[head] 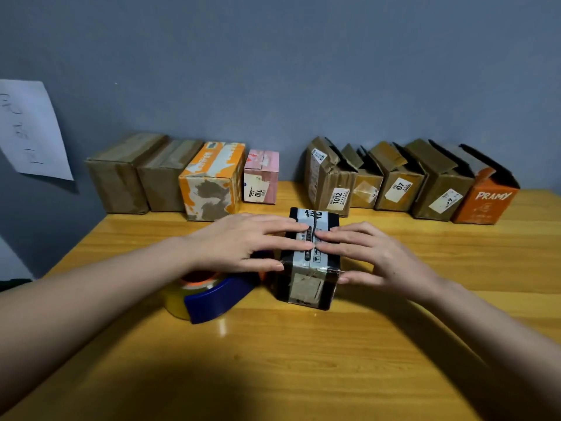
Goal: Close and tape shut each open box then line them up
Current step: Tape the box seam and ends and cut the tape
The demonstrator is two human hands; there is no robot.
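Note:
A small black box [308, 284] with a grey printed band stands in the middle of the table, its top flaps down and clear tape across the top and front. My left hand [246, 241] and my right hand [370, 253] lie flat on its top from either side, fingers straight, fingertips meeting at the centre seam. A blue tape dispenser [212, 299] with a yellowish roll sits just left of the box, under my left wrist. Along the wall, several closed boxes [209, 180] stand in a row at the left. Several boxes with flaps up [391, 180] stand at the right.
The wooden table [303, 360] runs to the grey wall behind the boxes. An orange box marked PRAMY [485, 202] ends the right row. A gap lies between the pink box [261, 177] and the box labelled 3012 [331, 180]. A paper sheet [30, 129] hangs on the wall at left.

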